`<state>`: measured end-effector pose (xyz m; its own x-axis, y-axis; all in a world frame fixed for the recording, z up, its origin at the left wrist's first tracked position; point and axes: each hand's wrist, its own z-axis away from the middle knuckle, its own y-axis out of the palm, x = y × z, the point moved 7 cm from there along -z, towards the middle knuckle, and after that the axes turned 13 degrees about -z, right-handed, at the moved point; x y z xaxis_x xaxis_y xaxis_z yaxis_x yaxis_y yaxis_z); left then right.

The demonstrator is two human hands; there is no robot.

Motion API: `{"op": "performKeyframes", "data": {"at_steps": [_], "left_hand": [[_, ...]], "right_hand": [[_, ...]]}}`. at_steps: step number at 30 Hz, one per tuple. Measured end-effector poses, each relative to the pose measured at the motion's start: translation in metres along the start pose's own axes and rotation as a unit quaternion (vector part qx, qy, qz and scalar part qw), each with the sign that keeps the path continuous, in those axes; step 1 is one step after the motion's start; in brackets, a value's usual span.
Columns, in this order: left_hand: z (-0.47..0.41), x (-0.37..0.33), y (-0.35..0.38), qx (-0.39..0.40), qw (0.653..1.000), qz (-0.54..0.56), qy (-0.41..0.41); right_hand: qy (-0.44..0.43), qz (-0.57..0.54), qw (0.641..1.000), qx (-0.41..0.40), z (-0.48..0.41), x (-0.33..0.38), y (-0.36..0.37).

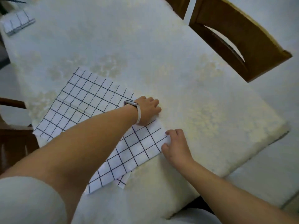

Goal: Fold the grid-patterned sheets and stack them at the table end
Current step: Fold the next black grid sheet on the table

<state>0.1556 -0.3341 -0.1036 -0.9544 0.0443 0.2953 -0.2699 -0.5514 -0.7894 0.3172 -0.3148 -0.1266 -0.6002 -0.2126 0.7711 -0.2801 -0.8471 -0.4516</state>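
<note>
A white sheet with a black grid (90,97) lies spread on the table, one creased fold line across it. My left hand (148,110), a watch on its wrist, has its fingers curled at the sheet's far right edge. My right hand (175,143) pinches the sheet's near right corner between thumb and fingers. My left forearm hides the middle of the sheet. A second layer or sheet (123,181) peeks out beneath the near edge. A stack of folded grid sheets (17,22) sits at the far left end of the table.
The table (186,70) wears a pale floral cloth. A wooden chair (239,36) stands at the right side, another wooden chair (13,135) at the left. The table's near right corner (281,130) is close to my right hand.
</note>
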Motion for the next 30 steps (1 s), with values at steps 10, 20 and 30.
{"op": "performKeyframes", "data": {"at_steps": [10, 20, 30], "left_hand": [[0.002, -0.003, 0.006, 0.039, 0.998, -0.009, 0.052], [0.013, 0.0, -0.002, 0.042, 0.998, 0.011, 0.055], [0.029, -0.025, -0.019, -0.005, 0.996, 0.033, 0.086]], "right_hand": [[0.062, -0.062, 0.996, 0.0, -0.017, 0.006, -0.006], [0.117, -0.075, 0.986, 0.094, -0.015, 0.013, -0.001], [0.089, 0.005, 0.992, 0.085, 0.002, 0.022, -0.014]]}}
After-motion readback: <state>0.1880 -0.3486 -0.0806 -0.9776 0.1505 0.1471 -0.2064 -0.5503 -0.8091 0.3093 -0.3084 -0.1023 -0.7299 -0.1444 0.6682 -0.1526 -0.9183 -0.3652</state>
